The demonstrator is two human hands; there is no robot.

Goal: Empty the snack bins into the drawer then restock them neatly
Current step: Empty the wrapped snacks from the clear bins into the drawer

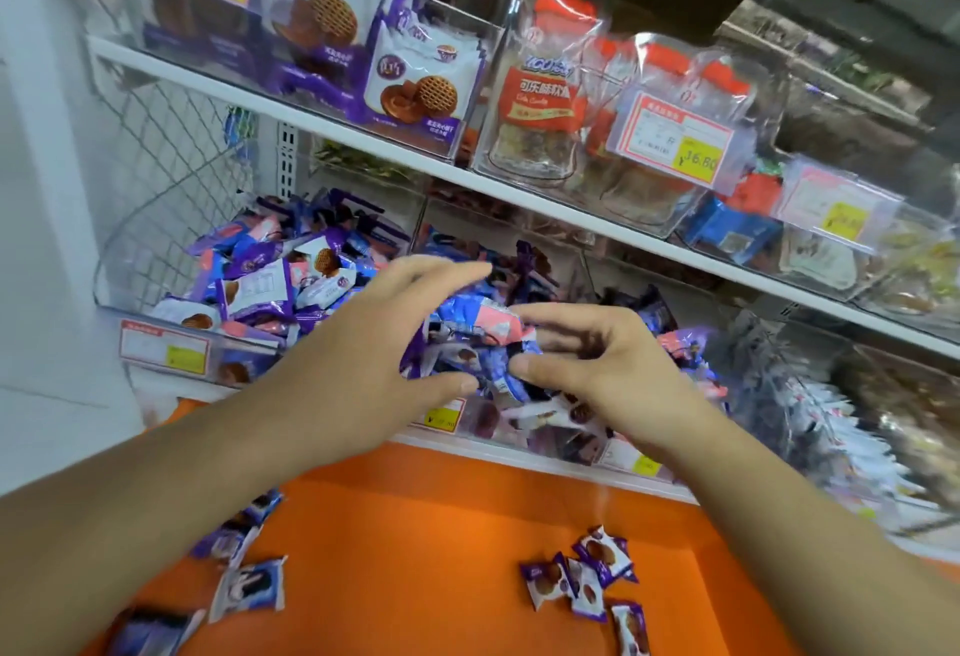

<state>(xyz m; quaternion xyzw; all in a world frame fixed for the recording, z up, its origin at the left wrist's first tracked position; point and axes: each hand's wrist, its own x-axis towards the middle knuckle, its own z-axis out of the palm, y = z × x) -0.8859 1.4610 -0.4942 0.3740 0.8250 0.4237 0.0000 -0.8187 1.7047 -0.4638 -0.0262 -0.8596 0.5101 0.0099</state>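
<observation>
The drawer [426, 541] at six o'clock is plain bright orange. Loose packets [584, 577] on it, towards five o'clock, are purple and white with a brown biscuit printed on each. The heap [270, 281] in the clear bin at nine o'clock mixes purple, blue, pink and white wrappers. At twelve o'clock, packs [415, 78] are white and purple with lattice-patterned brown biscuits. At one o'clock, bags [545, 94] are clear with orange-red labels. Price tags [675, 141] are pink-edged with yellow patches. The shelf edge [519, 198] is white.
</observation>
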